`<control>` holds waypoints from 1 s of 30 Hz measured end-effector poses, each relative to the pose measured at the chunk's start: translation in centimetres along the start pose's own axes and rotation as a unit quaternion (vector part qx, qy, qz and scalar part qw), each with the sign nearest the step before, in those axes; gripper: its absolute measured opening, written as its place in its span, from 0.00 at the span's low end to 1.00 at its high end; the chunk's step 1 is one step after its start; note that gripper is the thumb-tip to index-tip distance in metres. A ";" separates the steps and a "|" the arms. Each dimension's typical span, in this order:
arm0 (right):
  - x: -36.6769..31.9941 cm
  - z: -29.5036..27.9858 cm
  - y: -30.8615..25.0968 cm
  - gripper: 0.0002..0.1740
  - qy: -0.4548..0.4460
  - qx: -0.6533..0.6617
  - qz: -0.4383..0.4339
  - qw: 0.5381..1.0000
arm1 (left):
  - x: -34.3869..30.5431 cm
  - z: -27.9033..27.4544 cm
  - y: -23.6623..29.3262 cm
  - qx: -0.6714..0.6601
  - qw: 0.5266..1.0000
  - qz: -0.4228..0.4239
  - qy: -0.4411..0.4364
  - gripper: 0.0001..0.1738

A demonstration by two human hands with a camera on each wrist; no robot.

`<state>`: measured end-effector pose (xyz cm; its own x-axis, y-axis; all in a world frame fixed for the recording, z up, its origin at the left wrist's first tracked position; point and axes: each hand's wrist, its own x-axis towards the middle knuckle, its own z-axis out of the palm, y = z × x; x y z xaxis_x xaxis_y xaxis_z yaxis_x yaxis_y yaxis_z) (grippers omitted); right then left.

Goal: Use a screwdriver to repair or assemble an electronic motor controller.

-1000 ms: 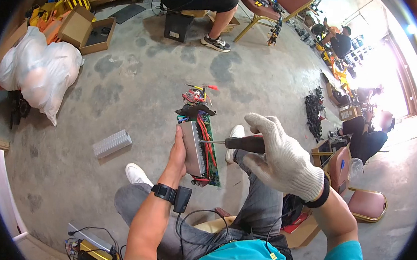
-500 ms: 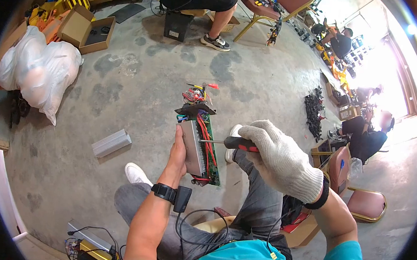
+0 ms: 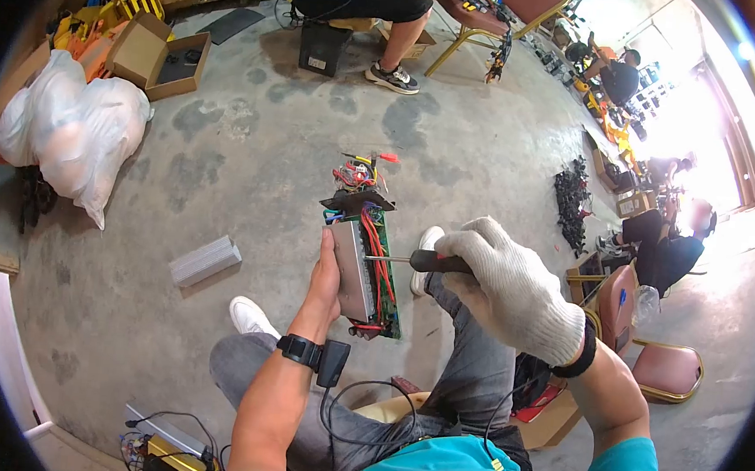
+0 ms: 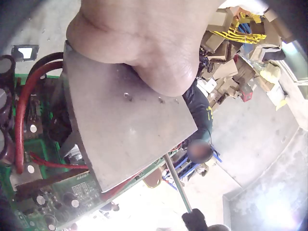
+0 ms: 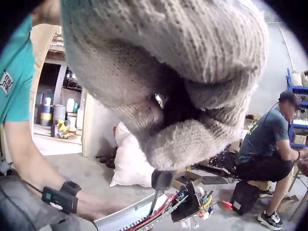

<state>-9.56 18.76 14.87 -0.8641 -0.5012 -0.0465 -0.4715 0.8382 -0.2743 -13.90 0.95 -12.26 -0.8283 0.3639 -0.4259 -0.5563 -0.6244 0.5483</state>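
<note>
My bare left hand (image 3: 326, 276) holds a green circuit board (image 3: 389, 315) with a flat grey metal plate (image 3: 353, 273) along its side, up off the floor. Red wires run beside the plate, and a black end panel (image 3: 358, 202) with loose coloured leads sits at the far end. In the left wrist view the palm lies against the plate (image 4: 125, 134). My right hand (image 3: 514, 289), in a white knit glove, grips the dark handle of a screwdriver (image 3: 424, 261). Its shaft points left, with the tip at the plate's edge by the red wires. Gloved fingers curl round the handle in the right wrist view.
A ribbed metal housing (image 3: 205, 261) lies on the floor to the left. White plastic bags (image 3: 78, 136) and an open cardboard box (image 3: 158, 54) stand farther off. Another person (image 3: 367, 3) sits ahead, beside a chair (image 3: 471, 19). A yellow-cased device (image 3: 173, 462) is at lower left.
The right fingers, spread loosely around the screwdriver a second ago, have closed round its handle. The handle has turned, showing less red than half a second ago. The left hand keeps its hold.
</note>
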 end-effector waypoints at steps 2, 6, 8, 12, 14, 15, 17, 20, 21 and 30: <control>0.2 -0.4 -0.6 0.17 -0.009 0.039 0.104 0.994 | 0.1 0.0 0.1 0.010 1.000 -0.005 0.003 0.44; 0.2 -0.1 -0.4 0.15 0.025 0.018 0.120 0.992 | 0.5 -0.5 -0.5 0.010 1.000 0.000 0.007 0.44; 0.2 -1.0 1.3 0.12 0.066 0.042 0.039 0.996 | 0.6 -1.0 -0.7 0.003 1.000 0.010 -0.013 0.44; -1.6 -5.0 2.3 0.15 0.218 0.296 0.270 0.890 | 0.7 -0.3 0.7 -0.081 0.994 0.054 0.059 0.43; -3.3 -3.5 4.2 0.16 0.240 0.349 0.287 0.859 | 0.5 -1.3 1.8 -0.123 0.988 0.082 0.041 0.44; -3.9 -2.3 5.2 0.17 0.259 0.398 0.287 0.832 | 1.1 -5.3 1.3 -0.131 0.983 0.055 -0.117 0.42; -4.8 0.6 7.0 0.18 0.184 0.429 0.337 0.818 | 0.2 -4.3 2.2 -0.131 0.968 0.106 -0.187 0.50; -5.1 6.0 9.9 0.17 0.108 0.494 0.381 0.774 | -1.6 -3.4 3.6 -0.117 0.982 0.089 -0.119 0.48; -4.9 7.7 10.8 0.16 0.068 0.532 0.403 0.742 | -1.9 -3.5 3.7 -0.126 0.978 0.077 -0.147 0.41; -0.6 24.0 19.0 0.24 -0.012 0.478 0.455 0.751 | -1.1 -3.6 1.7 -0.144 0.980 0.073 -0.119 0.40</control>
<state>-13.79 29.79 -13.32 -0.7432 0.1736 -0.6462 0.6645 0.3047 -0.6824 -13.74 -3.03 -13.45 -0.9088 0.3855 -0.1598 -0.4173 -0.8381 0.3512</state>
